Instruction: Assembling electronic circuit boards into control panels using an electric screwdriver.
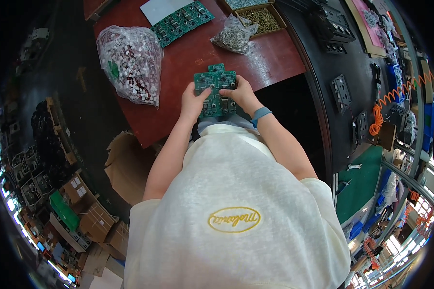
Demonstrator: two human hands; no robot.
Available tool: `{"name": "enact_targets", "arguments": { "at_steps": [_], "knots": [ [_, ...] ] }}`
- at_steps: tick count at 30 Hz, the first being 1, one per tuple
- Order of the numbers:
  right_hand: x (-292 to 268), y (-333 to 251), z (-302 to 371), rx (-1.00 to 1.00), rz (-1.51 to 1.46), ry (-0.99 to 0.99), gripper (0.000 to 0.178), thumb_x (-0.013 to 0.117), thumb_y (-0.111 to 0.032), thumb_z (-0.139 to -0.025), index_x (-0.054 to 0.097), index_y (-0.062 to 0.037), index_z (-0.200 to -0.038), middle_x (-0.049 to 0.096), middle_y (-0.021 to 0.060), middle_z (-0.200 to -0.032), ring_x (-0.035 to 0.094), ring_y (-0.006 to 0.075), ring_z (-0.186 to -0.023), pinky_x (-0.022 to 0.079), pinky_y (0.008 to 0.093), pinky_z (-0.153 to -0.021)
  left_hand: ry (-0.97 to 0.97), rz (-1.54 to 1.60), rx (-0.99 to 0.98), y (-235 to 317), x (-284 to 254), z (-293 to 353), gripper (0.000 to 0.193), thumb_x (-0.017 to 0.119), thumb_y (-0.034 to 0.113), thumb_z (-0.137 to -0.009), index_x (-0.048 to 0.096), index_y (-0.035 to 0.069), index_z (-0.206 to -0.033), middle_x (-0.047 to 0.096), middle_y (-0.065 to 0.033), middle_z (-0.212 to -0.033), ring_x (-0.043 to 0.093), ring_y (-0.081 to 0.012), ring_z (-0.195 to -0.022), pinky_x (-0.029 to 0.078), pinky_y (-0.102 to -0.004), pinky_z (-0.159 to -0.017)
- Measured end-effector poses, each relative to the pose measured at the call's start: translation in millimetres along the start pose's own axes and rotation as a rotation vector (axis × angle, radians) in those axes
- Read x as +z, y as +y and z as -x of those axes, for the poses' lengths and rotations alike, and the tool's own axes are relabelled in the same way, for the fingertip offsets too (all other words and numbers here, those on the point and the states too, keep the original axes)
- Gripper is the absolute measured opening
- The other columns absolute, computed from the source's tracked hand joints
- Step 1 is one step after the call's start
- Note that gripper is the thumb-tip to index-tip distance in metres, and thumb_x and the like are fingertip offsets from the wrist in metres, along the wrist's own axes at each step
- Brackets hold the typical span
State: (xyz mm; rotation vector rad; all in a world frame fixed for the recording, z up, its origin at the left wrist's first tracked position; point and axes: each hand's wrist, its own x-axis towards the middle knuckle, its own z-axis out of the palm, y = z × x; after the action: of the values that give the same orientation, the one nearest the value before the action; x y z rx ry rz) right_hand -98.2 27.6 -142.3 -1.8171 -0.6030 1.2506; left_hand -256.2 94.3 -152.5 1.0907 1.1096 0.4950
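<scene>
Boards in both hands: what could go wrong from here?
Pressure: the left hand and right hand have thumbs on the component face of the green circuit boards, which might stress parts.
Drop: they're held near the edge of the red tabletop, so a slip could send them off it.

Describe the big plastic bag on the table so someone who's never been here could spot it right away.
Find the red table, then look at its left side, beyond the left hand. The big bag there is clear plastic, bulging with small white pieces, with a green patch at its left. The other bag, farther right, is smaller and holds silvery rings.
</scene>
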Motion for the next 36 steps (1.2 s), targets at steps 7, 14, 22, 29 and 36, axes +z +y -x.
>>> {"name": "enact_targets", "arguments": {
  "at_steps": [7, 14, 22, 29, 36],
  "knots": [
    [10, 7, -7, -0.095, 0.162, 0.075, 0.049, 0.079, -0.014, -0.066, 0.054, 0.0024, -0.104, 0.065, 0.0163, -0.095, 0.064, 0.0256, -0.088, 0.048, 0.0332, -0.078, 0.046, 0.006, 0.024, -3, -5, -3, 0.022, 0.065, 0.008, -0.081, 0.057, 0.001, -0.101, 0.064, -0.0072, -0.093, 0.060, -0.0139, -0.082, 0.047, -0.0274, -0.072],
    [17, 13, -16, -0.106, 0.220, 0.101, 0.050, 0.079, -0.018, -0.066, 0.054, 0.0021, -0.104, 0.065, 0.0180, -0.095, 0.063, 0.0291, -0.090, 0.048, 0.0352, -0.079, 0.056, 0.024, -0.002, -3, -8, -5, 0.021, 0.064, 0.007, -0.082, 0.057, 0.000, -0.101, 0.064, -0.0067, -0.092, 0.060, -0.0130, -0.081, 0.047, -0.0264, -0.070],
    [15, -7, -14, -0.082, 0.611, 0.308, 0.045, 0.074, -0.027, -0.071, 0.049, 0.0000, -0.096, 0.064, 0.0222, -0.088, 0.061, 0.0396, -0.085, 0.048, 0.0448, -0.074, 0.236, -0.331, 0.225, -3, -21, -23, 0.022, 0.070, 0.016, -0.077, 0.058, 0.002, -0.089, 0.066, -0.0115, -0.084, 0.063, -0.0224, -0.079, 0.047, -0.0338, -0.070],
    [-41, 33, -42, -0.021, -0.104, 0.174, 0.041, 0.076, -0.016, -0.072, 0.057, 0.0020, -0.103, 0.064, 0.0094, -0.092, 0.062, 0.0171, -0.082, 0.049, 0.0307, -0.072, 0.099, 0.162, -0.022, -1, -68, -64, 0.026, 0.065, 0.014, -0.084, 0.055, 0.001, -0.104, 0.062, -0.0058, -0.097, 0.058, -0.0144, -0.087, 0.045, -0.0286, -0.075],
    [-46, 37, -17, 0.143, -0.386, 0.171, 0.032, 0.071, -0.011, -0.077, 0.056, -0.0004, -0.104, 0.064, 0.0068, -0.092, 0.061, 0.0160, -0.081, 0.050, 0.0309, -0.072, -0.043, -0.368, -0.063, -3, -101, -169, 0.025, 0.059, 0.020, -0.089, 0.053, 0.004, -0.106, 0.060, -0.0043, -0.099, 0.058, -0.0151, -0.088, 0.046, -0.0314, -0.073]
  ]
}}
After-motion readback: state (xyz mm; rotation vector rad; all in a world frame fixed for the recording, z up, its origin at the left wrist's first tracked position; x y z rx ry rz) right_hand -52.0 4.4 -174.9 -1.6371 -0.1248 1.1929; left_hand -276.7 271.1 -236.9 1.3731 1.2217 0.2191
